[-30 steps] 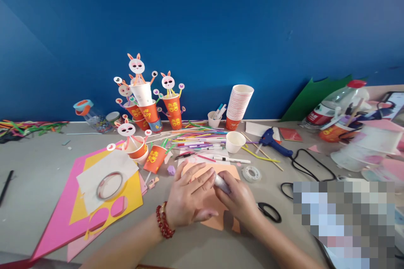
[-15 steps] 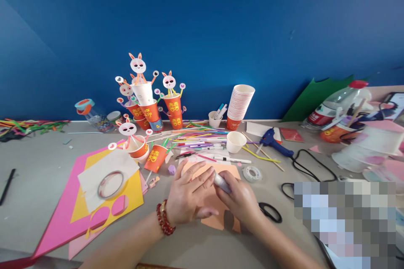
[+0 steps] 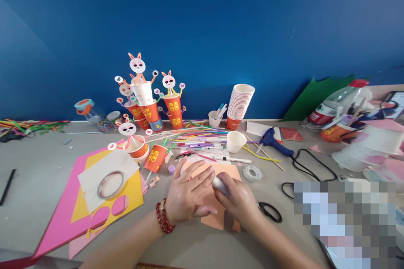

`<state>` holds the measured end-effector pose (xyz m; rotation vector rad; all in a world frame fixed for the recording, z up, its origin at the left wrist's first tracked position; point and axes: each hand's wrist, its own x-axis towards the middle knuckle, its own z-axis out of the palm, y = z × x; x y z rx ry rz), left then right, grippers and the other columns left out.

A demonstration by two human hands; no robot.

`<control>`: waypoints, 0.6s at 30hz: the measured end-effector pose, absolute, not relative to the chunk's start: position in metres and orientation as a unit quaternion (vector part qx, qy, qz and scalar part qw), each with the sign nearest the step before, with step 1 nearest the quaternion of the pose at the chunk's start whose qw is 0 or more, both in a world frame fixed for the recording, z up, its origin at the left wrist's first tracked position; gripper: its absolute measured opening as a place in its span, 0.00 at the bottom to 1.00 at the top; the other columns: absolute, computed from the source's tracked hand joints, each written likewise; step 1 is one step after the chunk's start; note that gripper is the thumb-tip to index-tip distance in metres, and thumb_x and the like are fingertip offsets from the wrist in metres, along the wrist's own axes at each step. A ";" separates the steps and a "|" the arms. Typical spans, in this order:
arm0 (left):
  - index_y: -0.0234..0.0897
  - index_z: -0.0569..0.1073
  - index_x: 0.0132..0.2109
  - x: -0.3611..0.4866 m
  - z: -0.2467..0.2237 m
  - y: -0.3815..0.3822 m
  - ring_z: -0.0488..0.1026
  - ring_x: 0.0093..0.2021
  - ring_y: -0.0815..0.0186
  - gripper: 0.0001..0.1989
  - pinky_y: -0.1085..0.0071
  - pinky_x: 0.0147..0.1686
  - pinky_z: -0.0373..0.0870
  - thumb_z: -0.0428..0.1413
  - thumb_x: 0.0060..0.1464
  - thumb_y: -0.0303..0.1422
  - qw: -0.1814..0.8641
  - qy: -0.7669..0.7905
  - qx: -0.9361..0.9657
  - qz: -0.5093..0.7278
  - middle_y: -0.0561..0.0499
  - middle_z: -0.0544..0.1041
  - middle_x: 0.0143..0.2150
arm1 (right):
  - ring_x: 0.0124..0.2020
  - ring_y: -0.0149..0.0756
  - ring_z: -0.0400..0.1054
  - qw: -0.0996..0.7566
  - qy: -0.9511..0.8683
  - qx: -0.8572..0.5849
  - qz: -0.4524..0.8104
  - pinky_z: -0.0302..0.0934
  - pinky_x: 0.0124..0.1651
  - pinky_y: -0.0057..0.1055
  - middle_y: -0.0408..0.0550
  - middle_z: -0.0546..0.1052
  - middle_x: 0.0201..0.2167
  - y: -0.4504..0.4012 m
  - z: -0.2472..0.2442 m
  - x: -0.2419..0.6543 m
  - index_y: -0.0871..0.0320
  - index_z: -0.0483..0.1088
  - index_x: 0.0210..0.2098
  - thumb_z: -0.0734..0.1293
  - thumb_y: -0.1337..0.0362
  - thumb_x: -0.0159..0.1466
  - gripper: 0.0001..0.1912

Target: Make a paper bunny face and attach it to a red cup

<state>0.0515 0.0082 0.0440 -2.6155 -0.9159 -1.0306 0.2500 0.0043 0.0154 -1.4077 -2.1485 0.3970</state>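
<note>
My left hand (image 3: 189,193) is spread over a sheet of light orange paper (image 3: 217,214), fingers stretched and thumb apart. On the wrist is a dark red bead bracelet (image 3: 164,218). In the fist of my right hand (image 3: 238,197) is a short whitish tube (image 3: 220,185), its kind not clear. The tube's far end lies by the fingertips of my left hand; whether they touch I cannot tell. The paper has a cut-out near its lower edge. Black-handled scissors (image 3: 270,212) lie partly hidden behind my right hand, and a roll of clear tape (image 3: 252,173) sits beyond it.
Left lie pink and yellow sheets (image 3: 135,197) under a tape roll (image 3: 110,185). Behind stand red cups with rabbit figures (image 3: 137,67), pipe cleaners and markers (image 3: 202,143), a white cup (image 3: 236,142) and a cup stack (image 3: 241,105). A corded blue glue gun (image 3: 274,145) lies right.
My right hand and the tube have shifted very slightly left. My left hand stays spread over the orange paper, nearly unmoved.
</note>
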 end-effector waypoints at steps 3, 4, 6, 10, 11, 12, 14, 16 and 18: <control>0.34 0.71 0.60 0.051 0.046 0.009 0.66 0.62 0.52 0.37 0.49 0.68 0.37 0.33 0.65 0.55 0.072 -0.313 -0.884 -0.341 0.44 0.78 0.54 | 0.24 0.41 0.72 0.263 -0.797 -0.521 0.153 0.54 0.26 0.27 0.47 0.77 0.23 0.004 0.015 0.250 0.57 0.68 0.38 0.60 0.66 0.59 0.09; 0.33 0.71 0.60 0.051 0.046 0.009 0.66 0.62 0.52 0.37 0.50 0.68 0.37 0.33 0.65 0.56 0.066 -0.313 -0.884 -0.341 0.44 0.77 0.55 | 0.24 0.40 0.72 0.263 -0.795 -0.524 0.157 0.54 0.26 0.27 0.47 0.77 0.23 0.004 0.015 0.250 0.57 0.68 0.39 0.60 0.65 0.59 0.09; 0.32 0.70 0.59 0.051 0.045 0.009 0.65 0.62 0.52 0.37 0.50 0.68 0.37 0.35 0.64 0.56 0.059 -0.310 -0.886 -0.339 0.44 0.77 0.56 | 0.23 0.40 0.72 0.266 -0.788 -0.530 0.164 0.54 0.25 0.27 0.46 0.77 0.23 0.004 0.015 0.250 0.56 0.68 0.39 0.60 0.65 0.59 0.09; 0.33 0.69 0.61 0.051 0.044 0.009 0.64 0.63 0.52 0.37 0.50 0.68 0.37 0.35 0.64 0.56 0.050 -0.312 -0.890 -0.328 0.43 0.74 0.58 | 0.23 0.39 0.71 0.277 -0.780 -0.530 0.183 0.55 0.26 0.27 0.46 0.77 0.23 0.005 0.016 0.251 0.56 0.67 0.38 0.59 0.65 0.60 0.08; 0.33 0.68 0.61 0.051 0.043 0.009 0.63 0.64 0.52 0.38 0.50 0.68 0.37 0.34 0.64 0.56 0.048 -0.313 -0.892 -0.323 0.43 0.74 0.59 | 0.23 0.39 0.71 0.280 -0.781 -0.526 0.189 0.55 0.26 0.27 0.46 0.77 0.24 0.005 0.016 0.251 0.56 0.67 0.38 0.59 0.65 0.60 0.08; 0.33 0.67 0.62 0.051 0.043 0.009 0.63 0.64 0.52 0.38 0.50 0.68 0.37 0.33 0.64 0.56 0.046 -0.314 -0.893 -0.319 0.43 0.73 0.60 | 0.23 0.39 0.71 0.283 -0.781 -0.521 0.196 0.55 0.26 0.27 0.46 0.77 0.24 0.004 0.016 0.251 0.56 0.67 0.38 0.60 0.64 0.60 0.08; 0.32 0.65 0.64 0.051 0.041 0.010 0.62 0.65 0.52 0.39 0.50 0.68 0.37 0.32 0.64 0.57 0.044 -0.314 -0.894 -0.315 0.42 0.72 0.61 | 0.23 0.38 0.70 0.286 -0.780 -0.516 0.207 0.55 0.26 0.27 0.45 0.77 0.23 0.004 0.017 0.252 0.56 0.66 0.38 0.59 0.64 0.60 0.08; 0.32 0.64 0.65 0.051 0.040 0.010 0.61 0.65 0.52 0.40 0.49 0.68 0.37 0.32 0.64 0.57 0.044 -0.313 -0.894 -0.317 0.41 0.71 0.61 | 0.22 0.38 0.69 0.287 -0.779 -0.516 0.213 0.55 0.26 0.27 0.44 0.76 0.23 0.003 0.017 0.252 0.55 0.66 0.38 0.59 0.64 0.60 0.08; 0.31 0.63 0.65 0.052 0.040 0.010 0.61 0.65 0.51 0.40 0.49 0.68 0.37 0.32 0.63 0.57 0.046 -0.313 -0.894 -0.316 0.41 0.71 0.61 | 0.22 0.38 0.69 0.288 -0.778 -0.515 0.216 0.55 0.26 0.26 0.44 0.75 0.23 0.003 0.017 0.252 0.55 0.65 0.38 0.59 0.64 0.60 0.08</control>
